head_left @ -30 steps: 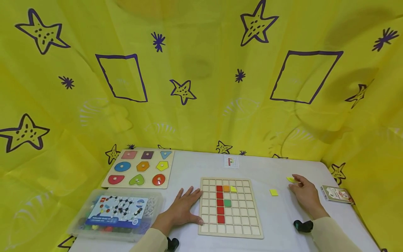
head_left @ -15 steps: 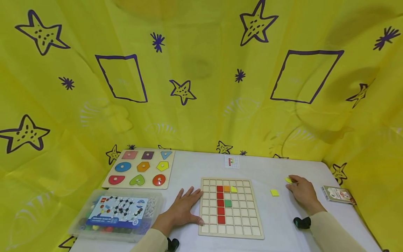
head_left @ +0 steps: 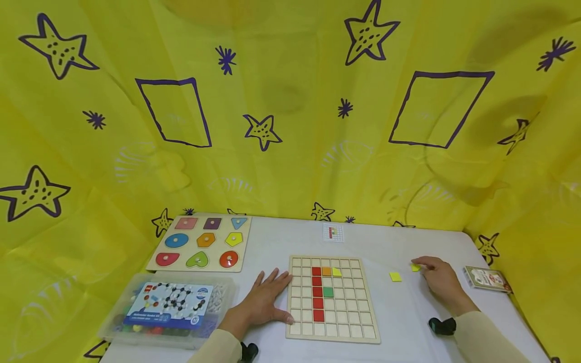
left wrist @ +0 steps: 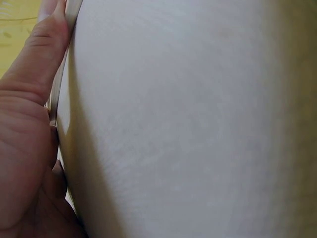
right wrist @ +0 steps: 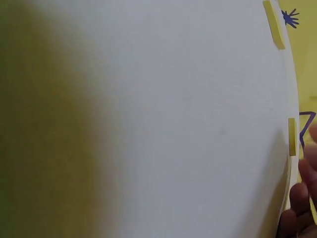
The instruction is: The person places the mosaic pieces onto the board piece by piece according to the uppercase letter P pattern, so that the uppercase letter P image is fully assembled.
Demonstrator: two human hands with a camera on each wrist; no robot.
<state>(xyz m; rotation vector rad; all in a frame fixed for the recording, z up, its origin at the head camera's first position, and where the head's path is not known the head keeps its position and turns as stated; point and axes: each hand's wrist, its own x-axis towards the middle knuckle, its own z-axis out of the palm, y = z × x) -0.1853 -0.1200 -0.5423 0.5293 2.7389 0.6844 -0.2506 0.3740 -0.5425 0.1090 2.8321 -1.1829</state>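
My left hand (head_left: pixel 260 302) lies spread on the table, its fingertips and thumb against the left edge of the wooden grid board (head_left: pixel 355 333). In the left wrist view, the thumb (left wrist: pixel 37 64) is at the board's rim. On the board are a column of red tiles (head_left: pixel 318 292), an orange tile (head_left: pixel 326 271), a yellow tile (head_left: pixel 336 272) and a green tile (head_left: pixel 328 292). My right hand (head_left: pixel 441 282) has curled fingers, the index tip over a yellow square tile (head_left: pixel 415 267) on the table. A yellow sliver (right wrist: pixel 313 210), apparently another tile, shows between its fingers. Another yellow tile (head_left: pixel 395 277) lies to the left.
A small pattern card (head_left: pixel 333 233) lies behind the board. A shape puzzle (head_left: pixel 245 237) and a clear box of molecular model parts (head_left: pixel 170 307) stand at left. A small card box (head_left: pixel 487 280) sits at right. Yellow curtains (head_left: pixel 290 176) surround the table.
My right hand has come slightly toward me. The yellow tile at its fingertips now lies flat on the table, a little nearer. The left hand stays at the board.
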